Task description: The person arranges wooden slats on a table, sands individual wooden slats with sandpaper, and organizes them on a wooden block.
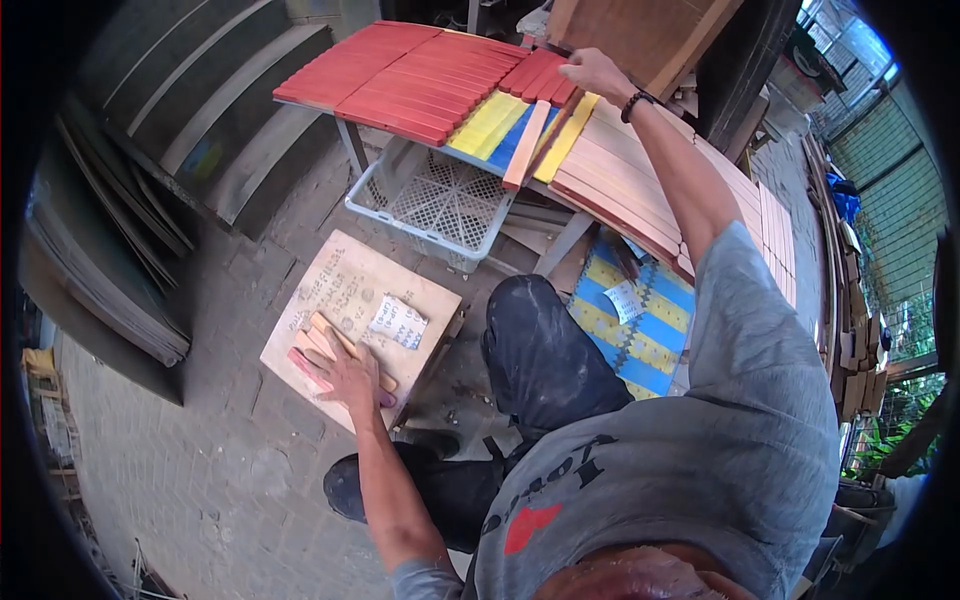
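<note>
My left hand (pixel 345 375) presses down on a few narrow wooden slats (pixel 350 345), its fingers and thumb around them. One slat end beside the fingers is red. They lie on a pale wooden board (pixel 400 290) with handwriting and a paper label (pixel 398 322). Stretched far forward, my right hand (pixel 597 72) is closed at the far edge of the table. A thin dark piece (pixel 553 47) shows by its fingertips; its kind is unclear. Below that hand are short red-painted slats (pixel 535 76). A bare slat (pixel 527 145) with a red end lies nearby.
Rows of red slats (pixel 400 80) and unpainted slats (pixel 630 165) cover the table. A white plastic crate (pixel 430 215) stands under it. A blue and yellow patterned sheet (pixel 635 310) lies by my knee. Large curved panels (pixel 100 270) lean at the left.
</note>
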A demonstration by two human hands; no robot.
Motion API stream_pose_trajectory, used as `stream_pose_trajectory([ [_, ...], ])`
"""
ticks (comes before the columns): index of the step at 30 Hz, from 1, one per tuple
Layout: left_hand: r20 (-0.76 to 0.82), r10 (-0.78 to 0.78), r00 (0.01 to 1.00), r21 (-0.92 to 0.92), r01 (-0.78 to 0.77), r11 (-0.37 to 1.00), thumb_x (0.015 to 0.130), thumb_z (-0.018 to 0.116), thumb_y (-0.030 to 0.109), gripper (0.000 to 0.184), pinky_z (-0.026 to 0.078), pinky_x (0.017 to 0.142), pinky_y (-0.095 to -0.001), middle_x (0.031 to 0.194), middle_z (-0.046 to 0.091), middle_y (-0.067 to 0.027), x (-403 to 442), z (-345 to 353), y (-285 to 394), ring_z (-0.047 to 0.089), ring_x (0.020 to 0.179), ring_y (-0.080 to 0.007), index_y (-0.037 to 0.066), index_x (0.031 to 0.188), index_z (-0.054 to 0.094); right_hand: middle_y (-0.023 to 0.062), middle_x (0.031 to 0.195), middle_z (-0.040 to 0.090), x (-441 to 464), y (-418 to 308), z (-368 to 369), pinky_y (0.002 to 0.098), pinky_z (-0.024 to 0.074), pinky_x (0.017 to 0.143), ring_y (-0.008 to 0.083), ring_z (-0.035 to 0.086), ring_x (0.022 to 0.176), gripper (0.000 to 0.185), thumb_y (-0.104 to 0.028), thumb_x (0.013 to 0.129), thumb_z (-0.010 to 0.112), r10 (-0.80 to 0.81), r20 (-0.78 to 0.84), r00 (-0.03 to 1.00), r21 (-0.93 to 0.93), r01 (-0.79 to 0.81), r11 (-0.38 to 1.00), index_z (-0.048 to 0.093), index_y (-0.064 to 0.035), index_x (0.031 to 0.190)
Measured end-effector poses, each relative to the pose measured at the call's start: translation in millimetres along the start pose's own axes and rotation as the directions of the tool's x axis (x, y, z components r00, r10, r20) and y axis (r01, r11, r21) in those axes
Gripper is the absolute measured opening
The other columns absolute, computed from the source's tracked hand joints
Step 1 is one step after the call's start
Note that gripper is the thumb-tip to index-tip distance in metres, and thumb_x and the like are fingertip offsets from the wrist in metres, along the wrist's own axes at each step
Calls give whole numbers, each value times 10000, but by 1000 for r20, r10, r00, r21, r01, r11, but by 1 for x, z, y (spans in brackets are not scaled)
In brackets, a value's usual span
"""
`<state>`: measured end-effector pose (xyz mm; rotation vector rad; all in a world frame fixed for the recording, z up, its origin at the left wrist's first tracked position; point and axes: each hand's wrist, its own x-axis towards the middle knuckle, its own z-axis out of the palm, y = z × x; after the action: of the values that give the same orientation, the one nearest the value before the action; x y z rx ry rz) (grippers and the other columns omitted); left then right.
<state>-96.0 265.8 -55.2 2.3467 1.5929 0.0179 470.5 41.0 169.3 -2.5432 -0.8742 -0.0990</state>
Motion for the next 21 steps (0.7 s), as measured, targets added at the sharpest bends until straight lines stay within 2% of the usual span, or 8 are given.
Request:
stream_pose_trajectory([
  [1, 16, 1, 1000, 25, -2, 1000, 942, 524, 476, 758, 245, 1031, -822, 1659, 73, -275, 4, 4, -3, 26, 1548, -441, 291, 1618, 234, 290, 1087, 701, 9, 6, 2, 419, 557, 877, 377, 696, 1054, 558, -446, 817, 712, 193, 98, 976, 26, -197, 980, 704, 42, 1088],
  [4, -30, -7, 1000, 11, 8, 1000, 952, 517, 460, 741, 306, 991, -815, 1655, 84, -278, 0, 2, -1, 44, 1543, -450, 280, 1616, 241, 305, 1156, 687, 22, 8, 10, 418, 554, 912, 404, 679, 1105, 655, -512, 823, 710, 309, 29, 951, -78, -306, 949, 701, 65, 1132],
  [5, -62, 4, 998, 35, -2, 999, 960, 515, 450, 729, 331, 980, -805, 1650, 93, -283, 2, 8, -4, 68, 1538, -455, 267, 1613, 248, 279, 1292, 643, 28, 3, 14, 422, 510, 1015, 406, 623, 1219, 819, -629, 817, 678, 286, 10, 958, -173, -280, 944, 650, 56, 1265],
  [9, -22, -60, 998, 40, 61, 997, 956, 535, 451, 741, 317, 1022, -787, 1651, 95, -279, 4, 4, 4, 74, 1539, -453, 248, 1611, 255, 283, 1373, 589, 70, 8, 49, 422, 458, 1075, 408, 582, 1278, 1021, -768, 762, 646, 349, -6, 937, -91, -348, 933, 601, 86, 1321],
  [13, 43, -130, 991, -17, 131, 991, 940, 570, 443, 773, 301, 1035, -793, 1663, 65, -270, 10, -3, 9, 78, 1538, -455, 215, 1610, 259, 250, 1373, 606, 102, 8, 80, 454, 474, 1058, 380, 609, 1246, 930, -755, 757, 650, 433, -52, 900, -130, -436, 890, 655, -3, 1303],
  [15, 73, -124, 990, -2, 124, 992, 939, 574, 442, 775, 303, 1033, -794, 1666, 59, -265, 12, -10, 10, 77, 1538, -456, 209, 1609, 263, 188, 1225, 705, 93, -17, 72, 472, 529, 965, 323, 691, 1097, 774, -719, 767, 654, 490, 233, 840, -16, -500, 866, 715, -111, 1242],
  [18, 118, -103, 988, -14, 105, 994, 935, 583, 438, 780, 308, 1031, -793, 1670, 56, -256, 15, -12, 7, 82, 1537, -461, 196, 1606, 270, 110, 1012, 765, 105, 0, 100, 445, 584, 775, 263, 743, 839, 596, -637, 798, 655, 564, 106, 819, -52, -562, 826, 745, -180, 1169],
  [21, 169, -69, 983, -62, 80, 995, 931, 593, 438, 787, 315, 1032, -790, 1671, 63, -252, 17, -12, 3, 96, 1532, -470, 184, 1603, 273, 87, 928, 764, 99, -4, 96, 401, 579, 677, 231, 724, 723, 515, -588, 828, 637, 549, 136, 824, -11, -553, 833, 758, -173, 1108],
])
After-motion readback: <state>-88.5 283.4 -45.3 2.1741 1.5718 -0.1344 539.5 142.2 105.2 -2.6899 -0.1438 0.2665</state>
